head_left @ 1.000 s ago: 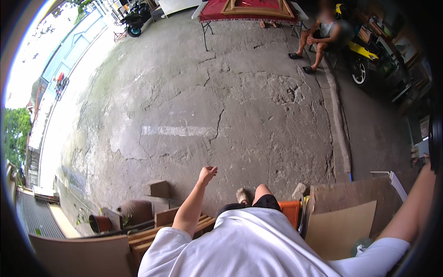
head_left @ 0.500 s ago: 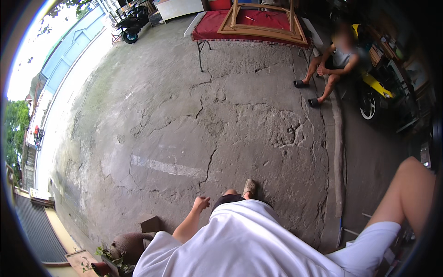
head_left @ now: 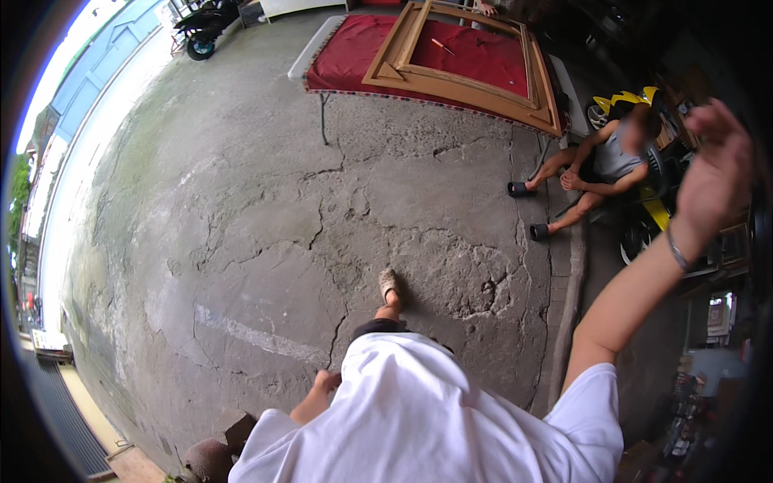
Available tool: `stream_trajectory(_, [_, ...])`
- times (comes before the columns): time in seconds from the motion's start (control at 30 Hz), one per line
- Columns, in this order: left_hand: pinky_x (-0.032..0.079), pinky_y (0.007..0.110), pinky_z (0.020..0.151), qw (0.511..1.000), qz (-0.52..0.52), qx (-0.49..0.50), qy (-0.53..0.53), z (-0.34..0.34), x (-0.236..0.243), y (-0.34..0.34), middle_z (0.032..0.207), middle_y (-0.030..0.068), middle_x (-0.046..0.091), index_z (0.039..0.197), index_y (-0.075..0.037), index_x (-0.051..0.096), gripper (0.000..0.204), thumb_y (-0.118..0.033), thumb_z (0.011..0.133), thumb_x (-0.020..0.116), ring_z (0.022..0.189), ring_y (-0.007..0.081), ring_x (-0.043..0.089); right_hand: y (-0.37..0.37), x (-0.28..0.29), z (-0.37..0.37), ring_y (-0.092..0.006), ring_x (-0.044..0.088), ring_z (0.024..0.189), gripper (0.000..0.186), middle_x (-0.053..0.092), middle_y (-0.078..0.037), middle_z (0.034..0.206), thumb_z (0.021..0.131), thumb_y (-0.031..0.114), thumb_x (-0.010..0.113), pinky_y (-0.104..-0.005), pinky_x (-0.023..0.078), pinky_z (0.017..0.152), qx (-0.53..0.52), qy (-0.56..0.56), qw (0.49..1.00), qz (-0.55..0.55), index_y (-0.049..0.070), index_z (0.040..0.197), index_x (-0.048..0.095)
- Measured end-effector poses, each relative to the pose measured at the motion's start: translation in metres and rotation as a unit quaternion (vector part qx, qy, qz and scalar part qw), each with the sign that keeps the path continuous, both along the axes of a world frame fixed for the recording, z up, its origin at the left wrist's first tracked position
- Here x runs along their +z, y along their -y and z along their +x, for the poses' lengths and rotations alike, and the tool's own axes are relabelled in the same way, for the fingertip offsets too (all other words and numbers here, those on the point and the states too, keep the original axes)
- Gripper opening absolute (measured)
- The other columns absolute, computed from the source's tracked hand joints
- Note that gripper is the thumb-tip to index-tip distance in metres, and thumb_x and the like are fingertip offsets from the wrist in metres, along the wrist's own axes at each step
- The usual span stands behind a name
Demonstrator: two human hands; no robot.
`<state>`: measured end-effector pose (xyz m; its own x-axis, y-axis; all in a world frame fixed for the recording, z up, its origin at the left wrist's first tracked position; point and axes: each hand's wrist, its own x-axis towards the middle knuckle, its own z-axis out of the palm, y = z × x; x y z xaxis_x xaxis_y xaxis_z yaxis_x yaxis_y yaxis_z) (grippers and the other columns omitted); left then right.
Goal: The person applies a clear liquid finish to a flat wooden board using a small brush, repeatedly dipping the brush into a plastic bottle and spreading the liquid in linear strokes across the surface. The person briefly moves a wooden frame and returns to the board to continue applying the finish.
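My left hand hangs low beside my white shirt, over the concrete floor. It is small in the view and partly hidden by the shirt, so I cannot make out its fingers. Out to the right, my right hand is raised with a band on the wrist. Its fingers are apart, slightly bent and blurred, and nothing shows in them. Ahead stands a table with a red cloth. A wooden frame lies on it, and an orange-handled tool shows inside the frame's opening.
A seated person is to the right of the table, beside a yellow motorcycle. A dark motorcycle stands far left. The concrete floor is cracked and uneven. A brown pot and a block sit at lower left.
My right arm has swung up and forward from low at the right. The table, frame and seated person appear larger and closer. A person's hand now shows at the table's far side.
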<state>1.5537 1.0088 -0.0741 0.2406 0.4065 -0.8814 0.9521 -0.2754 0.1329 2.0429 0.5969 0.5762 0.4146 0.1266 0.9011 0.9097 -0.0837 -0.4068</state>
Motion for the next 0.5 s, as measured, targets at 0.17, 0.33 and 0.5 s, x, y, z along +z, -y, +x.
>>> stream_trajectory(0.17, [0.048,0.03,0.056,0.96,-0.023,0.122,0.252,0.28,0.004,-0.102,0.073,0.012,0.072,0.095,0.003,0.071,0.038,-0.034,0.087,0.066,0.063,0.0171,0.067,-0.037,-0.133,0.185,-0.0044,0.056,0.075,0.021,0.065,0.0,0.084,0.1,0.02,0.056,-0.0178,0.046,0.07,-0.081,-0.235,0.968,-0.033,0.003,0.108,0.065])
stream_trajectory(0.33, [0.049,0.028,0.063,0.918,0.005,-0.022,0.396,0.547,0.082,-0.159,0.076,0.0071,0.072,0.092,0.0,0.074,0.038,-0.037,0.091,0.067,0.072,0.0144,0.067,-0.01,-0.256,0.326,-0.0048,0.053,0.07,0.019,0.062,0.0,0.08,0.099,0.02,0.058,-0.0193,0.043,0.065,-0.177,-0.381,0.907,-0.021,0.003,0.103,0.063])
stream_trajectory(0.5, [0.052,0.03,0.069,0.88,-0.004,-0.055,0.472,0.745,0.134,-0.127,0.081,0.0114,0.072,0.102,-0.002,0.072,0.033,-0.032,0.091,0.068,0.075,0.0166,0.068,0.038,-0.381,0.485,-0.0127,0.057,0.069,0.032,0.063,-0.003,0.08,0.094,0.03,0.066,-0.0284,0.047,0.065,-0.299,-0.405,0.86,-0.084,0.0,0.105,0.06])
